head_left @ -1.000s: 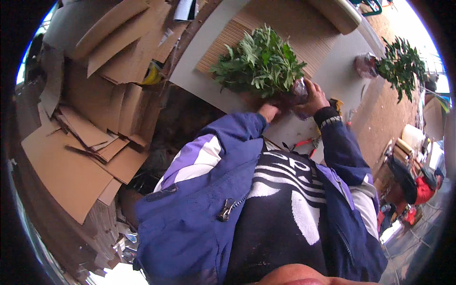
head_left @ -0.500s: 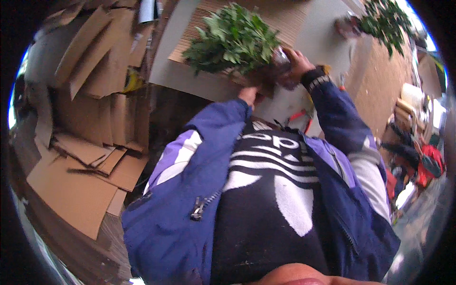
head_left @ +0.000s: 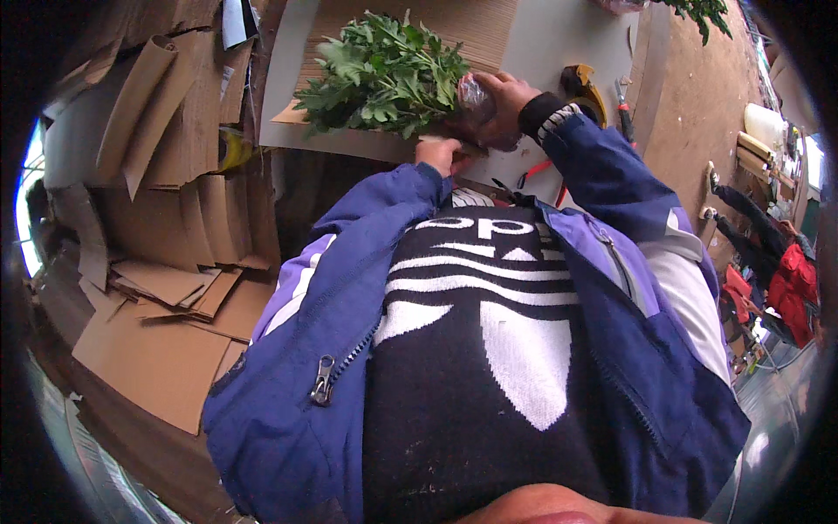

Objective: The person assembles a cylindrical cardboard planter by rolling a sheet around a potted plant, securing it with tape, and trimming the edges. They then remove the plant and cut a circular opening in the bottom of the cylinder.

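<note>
A bunch of leafy green stems (head_left: pixel 384 79) lies across the table's near edge, leaves to the left. Its base (head_left: pixel 474 98) is wrapped in clear plastic. My right hand (head_left: pixel 508 109) is closed round that wrapped base from the right. Just below the bunch, my left hand (head_left: pixel 439 155) has its fingers bent and closed near the underside of the wrap. What the left fingers pinch, if anything, is too small and hidden to name. Beneath the leaves is a sheet of corrugated cardboard (head_left: pixel 419 35).
A yellow-and-black tape dispenser (head_left: pixel 583 87) and a red-handled tool (head_left: pixel 624 115) lie to the right. Another red tool (head_left: pixel 532 175) is close to my right sleeve. Cardboard pieces (head_left: pixel 157 349) pile at left. A second plant bunch (head_left: pixel 698 13) sits far right; a person in red (head_left: pixel 790 284) is beyond.
The view has shifted, so the second bunch is now mostly out of frame and the tape dispenser shows fully. My right hand stays on the wrapped base; my left hand remains below the bunch.
</note>
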The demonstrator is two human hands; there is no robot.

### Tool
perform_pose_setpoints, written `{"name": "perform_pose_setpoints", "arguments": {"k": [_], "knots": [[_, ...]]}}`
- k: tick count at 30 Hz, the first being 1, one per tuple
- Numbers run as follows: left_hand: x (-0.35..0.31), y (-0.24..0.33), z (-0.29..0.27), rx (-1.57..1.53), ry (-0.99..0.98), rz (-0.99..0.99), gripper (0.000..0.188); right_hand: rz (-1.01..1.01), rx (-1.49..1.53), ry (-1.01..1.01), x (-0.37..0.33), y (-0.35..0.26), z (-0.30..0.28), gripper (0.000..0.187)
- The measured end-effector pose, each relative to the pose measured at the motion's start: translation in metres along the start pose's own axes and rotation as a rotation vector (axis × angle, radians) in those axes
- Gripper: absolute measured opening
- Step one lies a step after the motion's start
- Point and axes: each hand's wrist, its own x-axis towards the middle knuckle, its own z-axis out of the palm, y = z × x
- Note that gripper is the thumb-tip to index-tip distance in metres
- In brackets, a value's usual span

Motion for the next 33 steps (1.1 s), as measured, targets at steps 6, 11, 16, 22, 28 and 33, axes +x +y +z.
{"name": "perform_pose_setpoints", "arguments": {"k": [6, 11, 16, 22, 28, 33], "knots": [[0.012, 0.025, 0.011, -0.682, 0.039, -0.537, 0.024, 0.058, -0.138, 0.003, -0.001, -0.012, 0.008, 0.11], [0.012, 0.027, 0.014, -0.79, 0.004, -0.618, 0.026, -0.035, -0.217, 0.19, -0.023, -0.023, 0.021, 0.112], [0.015, 0.017, 0.019, -0.679, -0.049, -0.524, 0.025, -0.109, -0.38, 0.353, -0.045, -0.026, 0.051, 0.104], [-0.007, 0.042, 0.006, -0.474, -0.293, -0.51, 0.024, -0.081, -0.456, 0.39, -0.022, -0.013, 0.059, 0.089], [-0.03, 0.091, -0.008, 0.821, -0.014, 0.993, 0.056, -0.101, -0.351, 0.306, -0.01, -0.002, 0.034, 0.091], [0.005, 0.128, -0.035, 1.294, 0.187, 1.011, 0.077, -0.146, -0.293, 0.264, -0.001, -0.001, 0.015, 0.088]]}}
